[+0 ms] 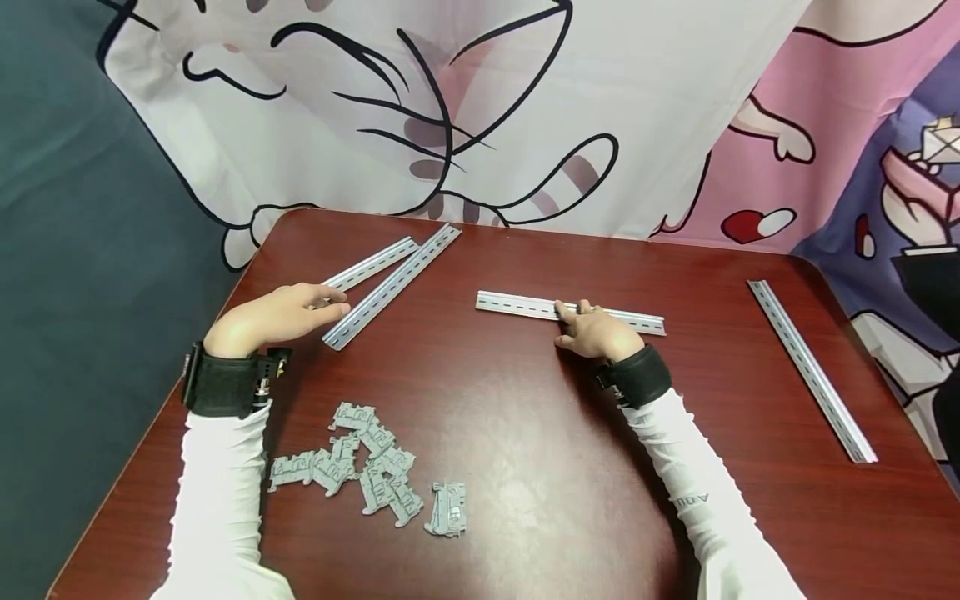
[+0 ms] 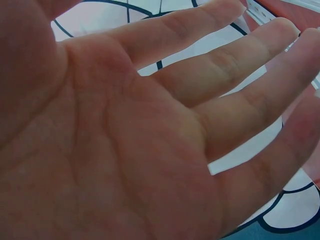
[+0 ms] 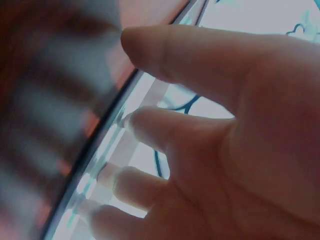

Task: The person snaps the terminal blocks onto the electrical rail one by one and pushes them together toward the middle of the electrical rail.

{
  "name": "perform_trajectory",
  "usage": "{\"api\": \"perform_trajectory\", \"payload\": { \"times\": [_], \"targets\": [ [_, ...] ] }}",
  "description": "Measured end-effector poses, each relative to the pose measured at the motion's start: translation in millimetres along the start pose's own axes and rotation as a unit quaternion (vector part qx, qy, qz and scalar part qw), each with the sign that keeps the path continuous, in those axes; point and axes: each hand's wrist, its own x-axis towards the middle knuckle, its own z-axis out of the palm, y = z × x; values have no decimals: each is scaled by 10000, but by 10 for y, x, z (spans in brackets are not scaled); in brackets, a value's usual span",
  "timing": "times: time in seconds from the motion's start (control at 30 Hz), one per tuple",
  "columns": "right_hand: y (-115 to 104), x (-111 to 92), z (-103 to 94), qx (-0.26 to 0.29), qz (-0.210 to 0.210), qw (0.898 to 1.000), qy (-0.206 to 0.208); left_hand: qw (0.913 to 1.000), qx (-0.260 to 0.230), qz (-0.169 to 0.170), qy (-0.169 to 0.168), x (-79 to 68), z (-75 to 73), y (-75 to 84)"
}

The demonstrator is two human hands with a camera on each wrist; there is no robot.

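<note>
My left hand [image 1: 277, 318] hovers at the near end of two slotted metal rails, its fingers stretched out and holding nothing. One rail [image 1: 375, 262] lies partly behind those fingertips; the other rail [image 1: 393, 285] slants beside it, the two close together at their far ends. In the left wrist view the palm faces the camera with its fingers spread. My right hand [image 1: 600, 331] is at a third slotted rail [image 1: 517, 305] lying crosswise near the table's middle. Its extended fingertips [image 3: 145, 122] meet that rail in the right wrist view, with the thumb standing apart.
A fourth slotted rail [image 1: 813, 371] lies along the right side of the brown table [image 1: 525, 467]. Several small grey plastic clip-like parts [image 1: 375, 437] are heaped at the front left, with a separate one [image 1: 447, 510] beside them. A printed cloth [image 1: 660, 100] hangs behind the table.
</note>
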Motion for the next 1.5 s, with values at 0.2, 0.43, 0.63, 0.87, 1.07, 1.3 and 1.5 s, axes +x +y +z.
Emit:
{"api": "perform_trajectory", "payload": {
  "times": [0.2, 0.43, 0.63, 0.87, 1.07, 1.3, 1.5],
  "targets": [
    [-181, -19, 38, -238, -419, 9988, 15, 9999, -101, -19, 24, -29, 49, 15],
    [-205, -60, 56, -109, -503, 9987, -15, 9999, -125, 59, 37, -24, 44, 90],
    [-272, -78, 59, -142, -608, 9980, 101, 9998, -173, -9, 4, -53, 47, 120],
    [-366, -98, 67, -149, -813, 9962, 289, 9999, -119, -32, -102, -13, 26, 176],
    [-407, -131, 67, -275, -810, 9962, 178, 9998, -151, 17, -135, 41, 32, 233],
    [-473, -162, 92, -239, -881, 9958, -2, 9996, -160, 168, -140, 56, 49, 272],
    [-474, -159, 45, -343, -850, 9958, 63, 9997, -143, 151, -113, 112, 54, 300]
  ]
}}
